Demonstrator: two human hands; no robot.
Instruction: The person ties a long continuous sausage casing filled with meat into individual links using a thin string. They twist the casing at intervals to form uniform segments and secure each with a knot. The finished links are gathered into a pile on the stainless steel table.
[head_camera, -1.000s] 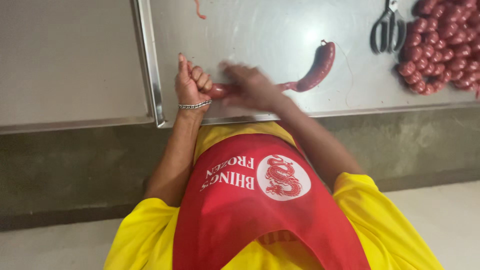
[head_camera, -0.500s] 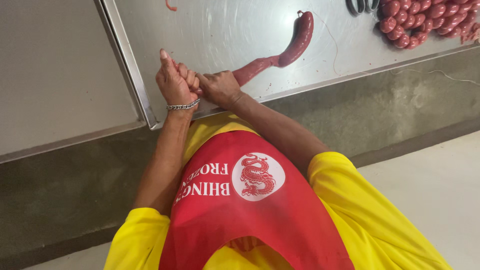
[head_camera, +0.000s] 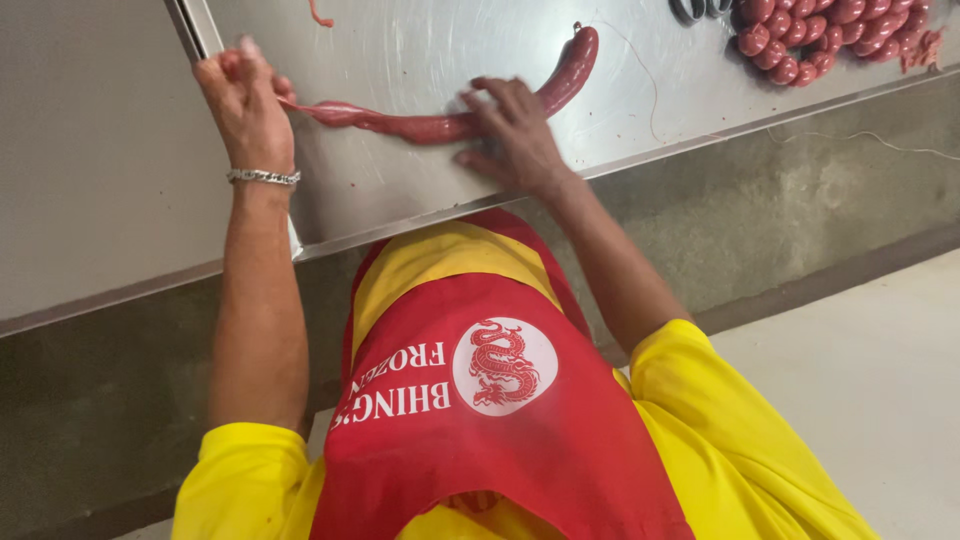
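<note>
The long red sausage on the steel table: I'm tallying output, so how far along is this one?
Done: a pile of small round red sausage links lies at the table's far right. In hand: the left hand pinches the thin, limp end of the long red sausage, while the right hand presses its middle. Left: the plump curved end shows no divisions yet.

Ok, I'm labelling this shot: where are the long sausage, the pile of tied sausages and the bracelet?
long sausage (head_camera: 572, 68): head view, on its plump filled end.
pile of tied sausages (head_camera: 815, 35): head view, on a link mid-pile.
bracelet (head_camera: 262, 177): head view, on the chain across the left wrist.
</note>
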